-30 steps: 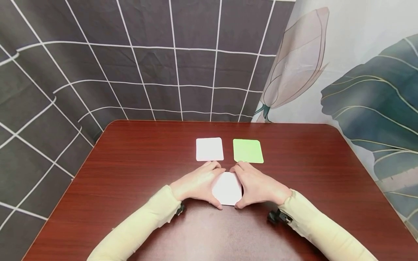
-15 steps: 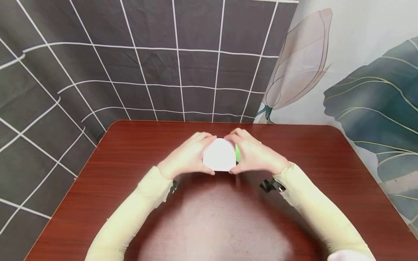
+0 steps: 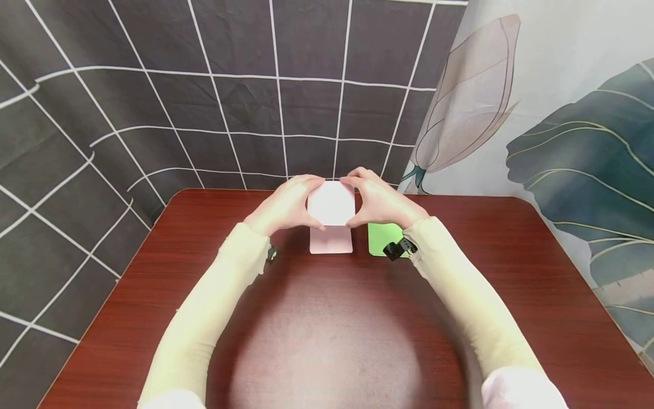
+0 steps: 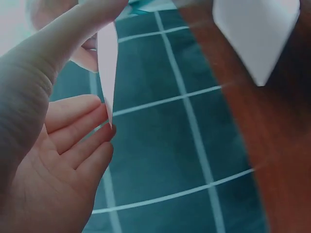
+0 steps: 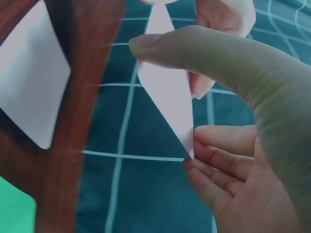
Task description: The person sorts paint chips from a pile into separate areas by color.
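Observation:
A thin white square card (image 3: 331,203) with rounded corners is held up off the table between both hands. My left hand (image 3: 286,205) grips its left edge, thumb at the near side and fingers at the far side. On the opposite edge, my right hand (image 3: 382,199) holds it the same way. Seen nearly edge-on, the white card (image 5: 167,92) lies between thumb and fingertips in the right wrist view. Below it, a second pale card (image 3: 331,241) lies on the table, its far part hidden. A green card (image 3: 380,237) is partly covered by the right forearm.
The reddish-brown wooden table (image 3: 327,318) ends at a far edge just beyond the cards. A dark curtain with white grid lines (image 3: 245,102) hangs behind it. To the right hangs a pale curtain with a leaf print (image 3: 587,147).
Both hands have carried the white card from the near middle of the table away and upward, slightly left. The pale card on the table was covered half a second ago and now partly shows again.

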`<state>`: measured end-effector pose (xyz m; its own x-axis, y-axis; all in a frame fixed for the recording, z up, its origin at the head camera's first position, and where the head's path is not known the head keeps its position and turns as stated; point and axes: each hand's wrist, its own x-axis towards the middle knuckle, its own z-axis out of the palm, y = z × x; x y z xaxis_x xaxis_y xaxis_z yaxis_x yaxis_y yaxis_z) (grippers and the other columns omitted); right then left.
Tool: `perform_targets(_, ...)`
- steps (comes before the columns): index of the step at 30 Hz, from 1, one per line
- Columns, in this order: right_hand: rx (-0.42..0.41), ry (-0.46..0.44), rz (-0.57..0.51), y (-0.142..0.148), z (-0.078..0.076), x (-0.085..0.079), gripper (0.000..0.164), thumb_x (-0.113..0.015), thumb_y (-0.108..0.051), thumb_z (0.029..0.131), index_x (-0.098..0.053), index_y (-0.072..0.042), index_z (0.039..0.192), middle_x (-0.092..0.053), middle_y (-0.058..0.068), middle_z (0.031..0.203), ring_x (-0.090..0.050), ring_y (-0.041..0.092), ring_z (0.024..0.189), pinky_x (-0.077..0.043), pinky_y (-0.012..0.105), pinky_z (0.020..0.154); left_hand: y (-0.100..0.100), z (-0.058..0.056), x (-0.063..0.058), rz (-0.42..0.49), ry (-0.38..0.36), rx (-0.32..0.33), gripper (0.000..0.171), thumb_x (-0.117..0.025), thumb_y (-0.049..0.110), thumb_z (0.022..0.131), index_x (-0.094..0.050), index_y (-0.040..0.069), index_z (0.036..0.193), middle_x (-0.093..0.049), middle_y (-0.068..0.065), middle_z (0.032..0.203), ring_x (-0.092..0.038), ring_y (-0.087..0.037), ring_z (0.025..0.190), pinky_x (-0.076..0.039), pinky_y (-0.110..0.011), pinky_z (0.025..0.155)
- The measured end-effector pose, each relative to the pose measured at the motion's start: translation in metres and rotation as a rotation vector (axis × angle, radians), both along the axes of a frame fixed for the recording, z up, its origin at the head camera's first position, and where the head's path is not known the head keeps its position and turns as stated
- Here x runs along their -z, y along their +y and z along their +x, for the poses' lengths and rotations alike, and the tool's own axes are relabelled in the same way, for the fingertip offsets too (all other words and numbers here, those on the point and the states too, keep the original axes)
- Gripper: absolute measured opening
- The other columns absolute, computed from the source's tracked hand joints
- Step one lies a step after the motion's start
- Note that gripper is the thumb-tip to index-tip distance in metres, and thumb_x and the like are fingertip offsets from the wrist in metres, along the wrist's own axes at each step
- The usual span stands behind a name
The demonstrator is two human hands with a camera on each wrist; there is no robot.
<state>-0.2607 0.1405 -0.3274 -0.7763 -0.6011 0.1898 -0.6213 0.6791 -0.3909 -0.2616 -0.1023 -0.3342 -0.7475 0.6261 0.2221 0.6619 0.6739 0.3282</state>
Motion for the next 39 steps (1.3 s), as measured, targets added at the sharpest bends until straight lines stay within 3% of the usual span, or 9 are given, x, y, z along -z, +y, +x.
perform_targets(6, -0.008, -0.107, 0.045, -0.003, -0.014, 0.032, 0.09, -0.094, -0.024, 0.062, -0.057, 0.009, 0.137, -0.055, 0.021, 0.129, -0.054, 0.036, 0.116, -0.045, 0.042, 0.101, 0.002, -0.012, 0.035, 0.017, -0.104, -0.012, 0.095, -0.099, 0.032, 0.064, -0.056, -0.006, 0.139, -0.059, -0.018, 0.138, -0.053, -0.031, 0.128, -0.038, -0.038, 0.111)
perform_targets(10, -0.018, -0.177, 0.085, -0.004, -0.015, 0.054, 0.09, -0.093, -0.027, 0.063, -0.057, 0.008, 0.137, -0.057, 0.02, 0.128, -0.056, 0.033, 0.114, -0.046, 0.041, 0.1, 0.003, -0.011, 0.059, 0.0, -0.166, -0.005, 0.096, -0.098, 0.034, 0.064, -0.056, -0.008, 0.14, -0.06, -0.019, 0.137, -0.055, -0.03, 0.127, -0.04, -0.037, 0.11)
perform_targets(14, -0.036, -0.217, 0.102, -0.006, -0.014, 0.066, 0.089, -0.093, -0.028, 0.063, -0.058, 0.007, 0.137, -0.058, 0.018, 0.128, -0.055, 0.031, 0.115, -0.045, 0.039, 0.101, 0.001, -0.007, 0.075, -0.014, -0.213, -0.023, 0.1, -0.098, 0.037, 0.063, -0.055, -0.008, 0.141, -0.058, -0.019, 0.139, -0.054, -0.028, 0.129, -0.04, -0.035, 0.11)
perform_targets(22, -0.051, -0.234, 0.141, -0.007, -0.012, 0.077, 0.088, -0.092, -0.031, 0.066, -0.058, 0.008, 0.137, -0.059, 0.019, 0.13, -0.053, 0.033, 0.118, -0.044, 0.041, 0.103, -0.001, -0.003, 0.084, 0.01, -0.269, -0.026, 0.101, -0.098, 0.039, 0.064, -0.054, -0.009, 0.141, -0.058, -0.021, 0.137, -0.055, -0.029, 0.127, -0.04, -0.036, 0.109)
perform_targets(32, -0.038, -0.244, 0.129, -0.01, -0.009, 0.083, 0.09, -0.092, -0.031, 0.066, -0.057, 0.008, 0.139, -0.054, 0.019, 0.13, -0.051, 0.03, 0.118, -0.044, 0.038, 0.102, -0.005, -0.001, 0.092, 0.036, -0.279, -0.031, 0.101, -0.096, 0.039, 0.067, -0.051, -0.008, 0.144, -0.056, -0.02, 0.139, -0.053, -0.03, 0.129, -0.039, -0.038, 0.11)
perform_targets(39, -0.007, -0.235, 0.133, -0.009, -0.009, 0.085, 0.094, -0.09, -0.033, 0.068, -0.052, 0.006, 0.144, -0.056, 0.018, 0.13, -0.051, 0.029, 0.118, -0.044, 0.039, 0.103, -0.003, 0.001, 0.091, 0.054, -0.293, -0.048, 0.102, -0.095, 0.037, 0.067, -0.048, -0.008, 0.146, -0.054, -0.021, 0.142, -0.051, -0.033, 0.13, -0.038, -0.041, 0.111)
